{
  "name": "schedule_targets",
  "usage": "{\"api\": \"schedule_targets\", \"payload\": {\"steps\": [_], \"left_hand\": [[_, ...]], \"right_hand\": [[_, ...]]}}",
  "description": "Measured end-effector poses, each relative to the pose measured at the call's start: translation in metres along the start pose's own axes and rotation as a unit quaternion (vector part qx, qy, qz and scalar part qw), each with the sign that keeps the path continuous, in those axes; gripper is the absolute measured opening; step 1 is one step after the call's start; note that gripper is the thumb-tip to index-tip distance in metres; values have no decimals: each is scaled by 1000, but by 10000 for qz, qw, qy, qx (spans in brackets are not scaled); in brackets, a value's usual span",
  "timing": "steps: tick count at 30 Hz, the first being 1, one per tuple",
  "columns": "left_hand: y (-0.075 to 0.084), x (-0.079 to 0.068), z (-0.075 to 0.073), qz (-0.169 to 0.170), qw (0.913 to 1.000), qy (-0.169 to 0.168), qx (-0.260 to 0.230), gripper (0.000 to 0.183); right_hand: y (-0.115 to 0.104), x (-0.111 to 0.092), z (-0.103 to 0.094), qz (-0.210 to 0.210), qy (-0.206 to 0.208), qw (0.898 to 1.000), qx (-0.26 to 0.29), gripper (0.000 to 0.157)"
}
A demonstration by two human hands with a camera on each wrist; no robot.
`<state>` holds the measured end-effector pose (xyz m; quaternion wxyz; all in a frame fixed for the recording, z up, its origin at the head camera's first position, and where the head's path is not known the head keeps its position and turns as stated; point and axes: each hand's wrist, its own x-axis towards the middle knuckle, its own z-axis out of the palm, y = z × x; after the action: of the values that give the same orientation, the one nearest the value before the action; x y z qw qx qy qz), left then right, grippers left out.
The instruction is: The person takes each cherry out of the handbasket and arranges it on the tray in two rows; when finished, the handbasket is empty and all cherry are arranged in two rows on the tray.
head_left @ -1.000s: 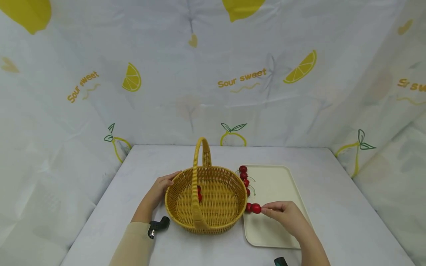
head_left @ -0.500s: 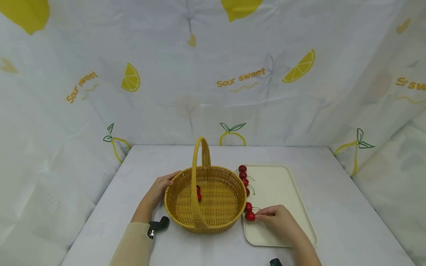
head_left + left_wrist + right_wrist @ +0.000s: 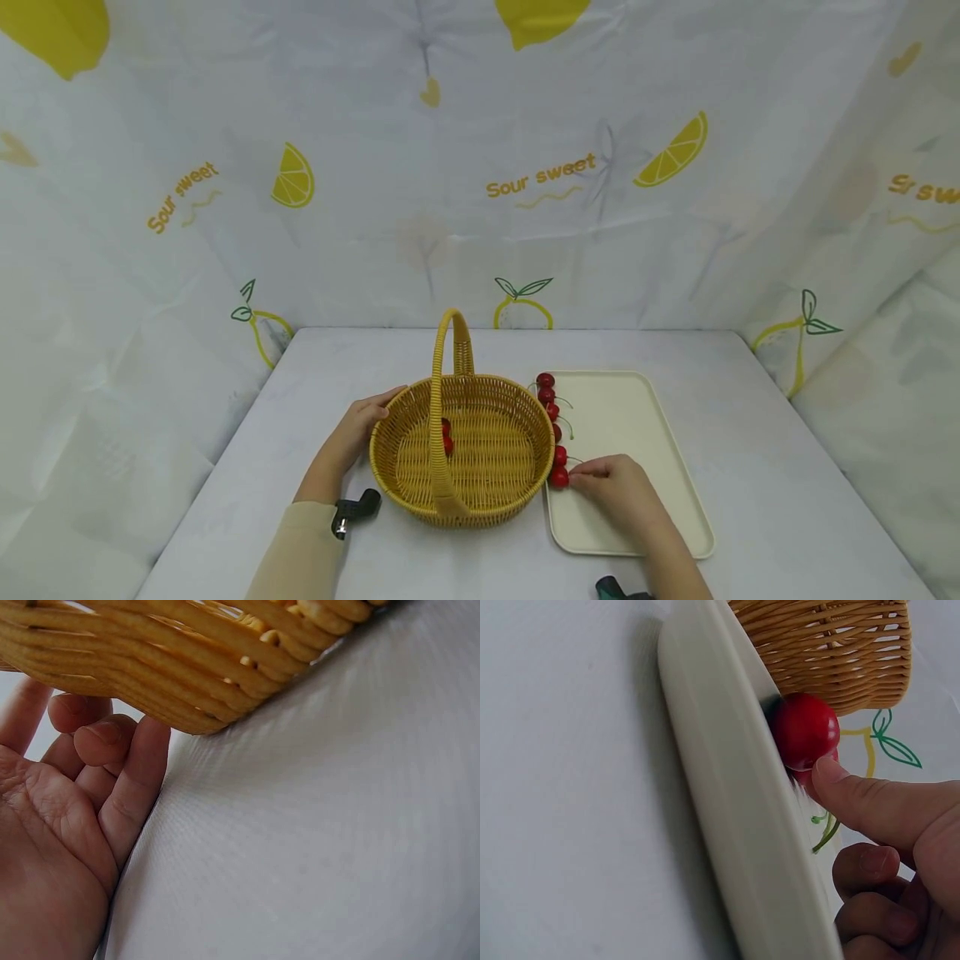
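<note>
My left hand holds the left side of a yellow wicker basket with an arched handle, its thumb at the rim. In the left wrist view several curled fingers lie against the basket's lower side. A couple of red cherries show inside the basket, partly behind the handle. My right hand pinches a red cherry at the left edge of a cream tray. In the right wrist view the thumb tip presses that cherry. Another stemmed cherry sits just behind it.
Several more cherries, some with stems, line the tray's far left edge, close to the basket. Black wrist-worn devices show at both wrists. A lemon-print cloth hangs behind the white table.
My right hand has moved left with the cherry, bringing it from beside the stemmed cherry to just in front of it at the tray's edge. The left hand and basket stay put.
</note>
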<state>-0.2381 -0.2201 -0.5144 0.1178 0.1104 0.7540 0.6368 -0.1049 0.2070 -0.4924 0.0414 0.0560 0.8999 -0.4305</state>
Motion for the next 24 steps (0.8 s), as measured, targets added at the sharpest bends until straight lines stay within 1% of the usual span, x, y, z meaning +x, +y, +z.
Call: {"api": "schedule_targets", "payload": {"steps": [4,7,10,15,19,24], "left_hand": [[0,-2,1,-52,10000,30,-70,65],[0,-2,1,-61,9999,35,-140,65],[0,-2,1,-15,10000,20,-82,65],[0,0,0,84,10000,-21,-23,64],[0,1,0,80,10000,-19,-16,65],[2,-1,0,131,9999,-55,-39,64]], "right_hand": [[1,3,1,-81,76,9998,-140,6],[1,2,1,-54,61,9998,-171,7],[-3,0,-3,34,6,9999,-125,11],[-9,-3,-13,133,-43,9999,-38,16],[-17,-4,-23,-1,-40,10000,63,21],[-34,-5,-37,-173,-54,9995,254,26]]}}
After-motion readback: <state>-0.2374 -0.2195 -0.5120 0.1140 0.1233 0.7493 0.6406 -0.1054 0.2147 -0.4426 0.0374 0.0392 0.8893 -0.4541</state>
